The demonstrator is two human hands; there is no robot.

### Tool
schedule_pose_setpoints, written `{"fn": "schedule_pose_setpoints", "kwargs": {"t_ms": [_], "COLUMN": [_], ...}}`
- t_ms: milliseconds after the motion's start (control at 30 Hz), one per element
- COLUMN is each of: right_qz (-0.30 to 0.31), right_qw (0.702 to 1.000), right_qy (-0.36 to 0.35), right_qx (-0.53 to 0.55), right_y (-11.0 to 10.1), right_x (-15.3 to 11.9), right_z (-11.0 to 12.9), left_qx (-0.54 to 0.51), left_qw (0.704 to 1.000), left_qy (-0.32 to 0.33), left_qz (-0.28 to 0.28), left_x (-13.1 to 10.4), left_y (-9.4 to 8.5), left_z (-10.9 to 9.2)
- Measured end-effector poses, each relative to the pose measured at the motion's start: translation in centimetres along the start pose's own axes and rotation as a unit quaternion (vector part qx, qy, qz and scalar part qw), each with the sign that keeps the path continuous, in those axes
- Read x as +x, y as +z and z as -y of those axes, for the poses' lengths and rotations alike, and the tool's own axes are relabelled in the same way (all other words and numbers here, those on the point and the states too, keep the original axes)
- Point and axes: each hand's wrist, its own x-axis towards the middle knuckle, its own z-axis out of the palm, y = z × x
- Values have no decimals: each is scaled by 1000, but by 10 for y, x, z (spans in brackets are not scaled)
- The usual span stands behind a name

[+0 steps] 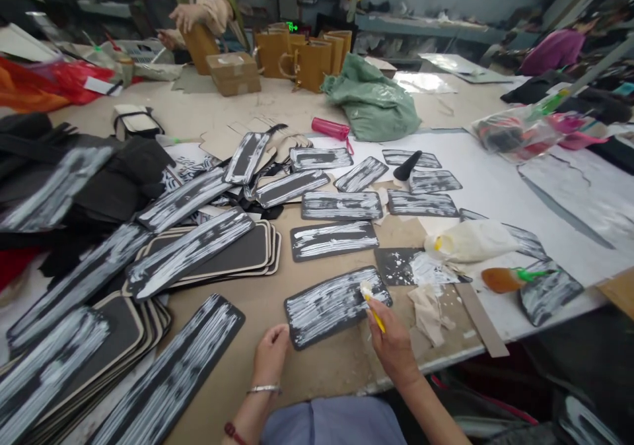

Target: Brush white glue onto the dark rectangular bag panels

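Before me lies a dark rounded-corner panel (321,308) streaked with white paste, probably glue. My left hand (271,349) is closed, its fingertips pinching the panel's left edge. In my right hand (395,347) is a small brush with a yellow handle (378,319); its white-coated tip rests on the panel's right end. Just beyond lies another streaked panel (334,239). To the right, a dark sheet (396,266) carries white splashes, and a whitish plastic bottle (478,240) lies on its side over it.
Stacked dark panels with pale borders (228,250) stand at left, streaked strips across them. Behind are a pink cylinder (330,128), a green bag (374,98) and brown bags (312,65). An amber bottle (500,280) lies right. A co-worker (212,9) handles a brown bag across the table.
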Motion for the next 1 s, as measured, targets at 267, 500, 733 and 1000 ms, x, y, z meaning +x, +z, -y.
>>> {"fn": "schedule_pose_setpoints", "kwargs": {"t_ms": [267,500,733,1000], "right_qz": [12,14,-45,-66], "right_qw": [999,997,938,860], "right_qy": [38,37,320,445], "right_qx": [19,61,130,239], "right_y": [2,-11,-18,-33], "right_x": [-3,2,6,1], "right_z": [1,27,-21,-27], "left_qx": [-97,-58,19,32], "left_qw": [994,993,998,997], "left_qy": [-52,-56,9,35], "left_qz": [9,90,64,57], "left_x": [-8,1,1,-5], "left_y": [4,-3,-7,-25], "left_z": [-5,4,4,11]}}
